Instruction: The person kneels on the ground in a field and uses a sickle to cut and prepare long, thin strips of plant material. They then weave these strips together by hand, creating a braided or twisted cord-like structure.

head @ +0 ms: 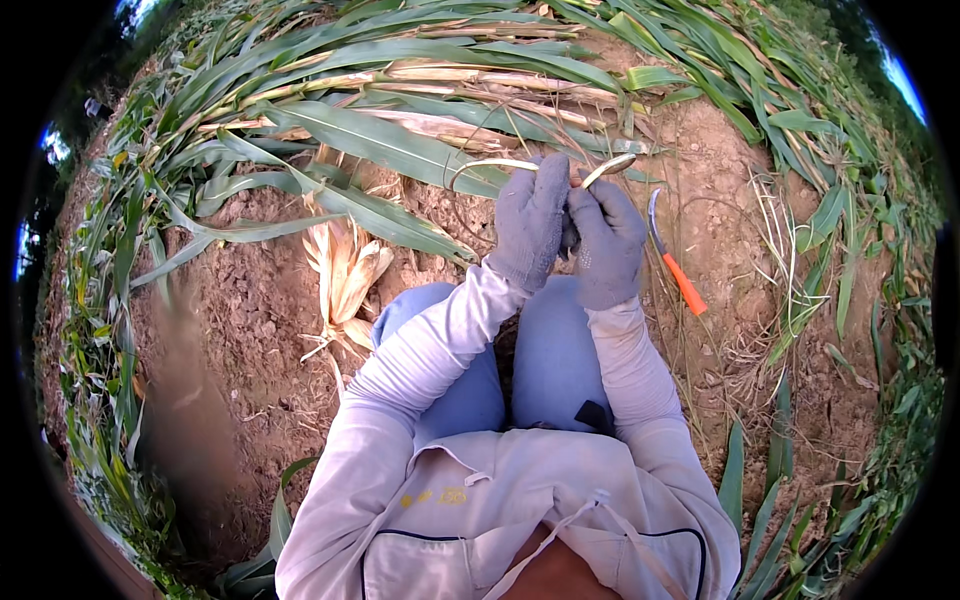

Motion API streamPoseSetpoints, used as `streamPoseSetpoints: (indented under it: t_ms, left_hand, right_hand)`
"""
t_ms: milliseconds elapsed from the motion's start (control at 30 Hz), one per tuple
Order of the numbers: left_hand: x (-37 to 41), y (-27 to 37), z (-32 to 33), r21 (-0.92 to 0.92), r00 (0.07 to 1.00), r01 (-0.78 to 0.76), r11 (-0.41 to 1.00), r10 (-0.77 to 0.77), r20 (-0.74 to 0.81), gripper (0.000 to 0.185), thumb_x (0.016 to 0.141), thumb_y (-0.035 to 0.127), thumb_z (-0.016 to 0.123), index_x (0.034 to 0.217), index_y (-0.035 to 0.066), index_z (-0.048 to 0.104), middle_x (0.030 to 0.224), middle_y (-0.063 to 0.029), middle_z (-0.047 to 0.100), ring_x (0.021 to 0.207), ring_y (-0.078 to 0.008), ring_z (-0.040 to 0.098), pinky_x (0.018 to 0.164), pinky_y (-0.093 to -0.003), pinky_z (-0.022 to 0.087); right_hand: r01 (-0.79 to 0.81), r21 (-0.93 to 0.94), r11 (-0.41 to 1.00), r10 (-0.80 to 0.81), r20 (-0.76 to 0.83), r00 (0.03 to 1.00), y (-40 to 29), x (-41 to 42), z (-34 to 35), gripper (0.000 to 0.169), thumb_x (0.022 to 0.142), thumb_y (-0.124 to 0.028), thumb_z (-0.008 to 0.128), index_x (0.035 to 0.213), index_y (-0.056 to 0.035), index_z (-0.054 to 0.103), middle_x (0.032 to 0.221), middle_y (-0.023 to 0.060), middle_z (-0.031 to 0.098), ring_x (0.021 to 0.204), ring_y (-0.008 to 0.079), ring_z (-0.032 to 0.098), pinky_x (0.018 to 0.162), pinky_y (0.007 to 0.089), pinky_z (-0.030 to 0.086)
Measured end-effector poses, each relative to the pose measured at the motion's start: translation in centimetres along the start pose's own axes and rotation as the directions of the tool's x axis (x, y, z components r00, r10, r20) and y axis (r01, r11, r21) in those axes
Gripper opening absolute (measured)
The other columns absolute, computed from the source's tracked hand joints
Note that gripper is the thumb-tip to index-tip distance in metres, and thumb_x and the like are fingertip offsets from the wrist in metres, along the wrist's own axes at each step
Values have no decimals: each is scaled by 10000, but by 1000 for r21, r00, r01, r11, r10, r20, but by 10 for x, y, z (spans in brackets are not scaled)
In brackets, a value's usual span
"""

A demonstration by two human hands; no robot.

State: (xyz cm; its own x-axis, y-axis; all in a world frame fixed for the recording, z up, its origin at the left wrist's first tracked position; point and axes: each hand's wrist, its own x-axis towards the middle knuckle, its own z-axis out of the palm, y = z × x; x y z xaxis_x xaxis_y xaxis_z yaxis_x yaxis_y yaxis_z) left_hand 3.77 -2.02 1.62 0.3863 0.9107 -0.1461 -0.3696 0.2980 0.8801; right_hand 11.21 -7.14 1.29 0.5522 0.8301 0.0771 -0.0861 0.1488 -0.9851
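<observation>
Grey work gloves cover both hands, which meet above my knees. My left hand [531,221] is closed around a thin plant strip [495,163], pale green to whitish, that curves out to the left. In my right hand [609,240], fingers bent, is a similar pale piece [606,169] with a brownish tip that points up and right. Whether the two pieces are one strip is hidden by the gloves. On the soil just right of my right hand lies a sickle [679,279] with a curved metal blade and an orange handle.
Dry corn husks [345,277] lie on bare soil at the left. Cut corn stalks with long green leaves [390,150] are heaped across the front. Thin pale stems [784,247] lie at the right, and leafy plants [907,420] line the right edge.
</observation>
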Motion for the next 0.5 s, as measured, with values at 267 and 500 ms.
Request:
streamPoseSetpoints:
  t_ms: [267,500]
  left_hand:
    - [2,-19,-10,146,945,-321,936,309,104,224,962,238,459,825,61,453,604,10,430,438,-65,414,354,-210,328]
    - [1,-13,-4,-221,999,-5,975,15,42,274,987,321,409,819,106,437,595,36,376,450,-47,370,364,-202,299]
  right_hand:
    - [-54,179,982,65,-55,996,-2,-3,10,137,915,-157,558,892,-22,558,634,5,546,491,50,449,411,203,351]
    - [-101,344,934,145,-106,984,-2,-5,14,174,933,-179,521,1003,-20,531,654,25,555,493,58,466,414,203,362]
